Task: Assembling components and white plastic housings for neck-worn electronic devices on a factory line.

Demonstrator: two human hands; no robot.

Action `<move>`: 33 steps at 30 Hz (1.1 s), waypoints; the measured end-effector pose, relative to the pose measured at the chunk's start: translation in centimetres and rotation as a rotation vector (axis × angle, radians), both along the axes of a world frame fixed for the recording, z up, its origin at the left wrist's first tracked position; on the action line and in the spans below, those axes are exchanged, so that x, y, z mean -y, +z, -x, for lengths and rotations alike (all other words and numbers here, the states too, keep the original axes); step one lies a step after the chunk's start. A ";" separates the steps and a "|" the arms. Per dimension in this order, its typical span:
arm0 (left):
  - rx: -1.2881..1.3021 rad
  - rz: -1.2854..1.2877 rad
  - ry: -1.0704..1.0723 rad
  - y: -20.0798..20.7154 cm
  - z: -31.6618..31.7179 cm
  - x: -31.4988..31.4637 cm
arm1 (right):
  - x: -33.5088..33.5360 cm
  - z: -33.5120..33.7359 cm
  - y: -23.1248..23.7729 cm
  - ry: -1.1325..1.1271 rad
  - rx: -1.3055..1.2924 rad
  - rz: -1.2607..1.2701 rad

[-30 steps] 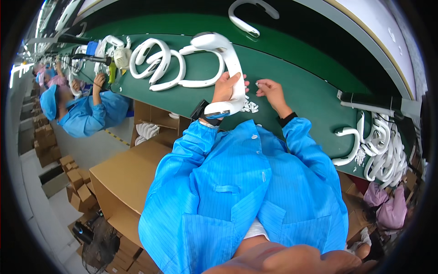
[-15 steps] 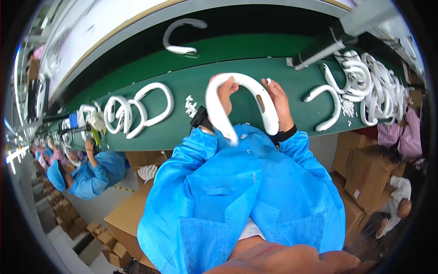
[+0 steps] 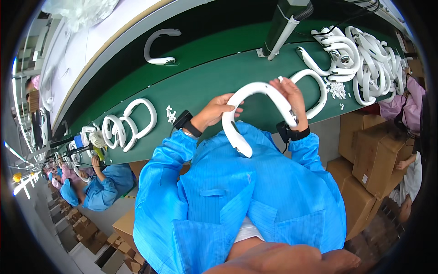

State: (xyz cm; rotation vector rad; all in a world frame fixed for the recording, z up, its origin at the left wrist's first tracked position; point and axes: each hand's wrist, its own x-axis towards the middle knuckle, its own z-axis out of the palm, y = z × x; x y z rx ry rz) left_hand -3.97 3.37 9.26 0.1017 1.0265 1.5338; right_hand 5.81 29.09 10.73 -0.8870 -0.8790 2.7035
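In front of my chest I hold a white U-shaped neckband shell (image 3: 232,132), its two ends toward me. My left hand (image 3: 214,111) is closed round its left limb, fingers wrapped over the band. My right hand (image 3: 292,98) is beside the right limb, with a small white plastic piece (image 3: 280,79) pinched at the fingertips. Whether its palm also touches the shell is hidden. Just beyond my right hand another white neckband shell (image 3: 321,98) lies on the green table (image 3: 200,86). Small white pieces (image 3: 170,114) lie loose near my left wrist.
At the right a large heap of white neckbands (image 3: 372,68) stands beside a pile of small white pieces (image 3: 336,90). Several neckbands (image 3: 137,125) lie at the left. A post (image 3: 283,29) rises at the back. Cardboard boxes (image 3: 376,157) stand right; a co-worker in blue (image 3: 109,185) sits left.
The neckband shell has tilted and shifted slightly right. My left hand has come lower along its outer side, and my right hand has risen to its upper right. The view has turned.
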 end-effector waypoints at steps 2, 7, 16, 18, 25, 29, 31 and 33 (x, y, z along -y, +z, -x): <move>0.026 -0.103 0.168 -1.7 -0.6 -1.9 | -2.0 -0.5 -2.4 -0.123 0.041 -0.155; 0.251 -0.198 0.308 -2.4 -2.9 -7.2 | -1.2 -1.9 -1.9 0.009 0.022 -0.240; 0.084 -0.142 0.302 -0.7 -4.2 -10.9 | -2.7 -2.7 0.0 0.249 -0.019 -0.485; 0.074 -0.121 0.323 -0.5 -4.8 -11.4 | -3.6 -2.2 0.3 0.584 -0.130 -1.347; 0.156 -0.106 0.373 -0.4 -6.5 -12.8 | -3.2 -0.3 2.0 0.711 -0.087 -1.187; 0.124 -0.093 0.475 0.1 -6.8 -13.0 | -2.2 -1.3 1.5 0.654 -0.155 -1.364; 0.097 -0.100 0.476 -0.1 -6.7 -12.8 | -1.9 -1.7 0.0 0.603 -0.165 -1.310; 0.074 -0.108 0.474 -0.2 -6.8 -12.8 | -1.6 -1.8 -0.6 0.512 -0.122 -1.201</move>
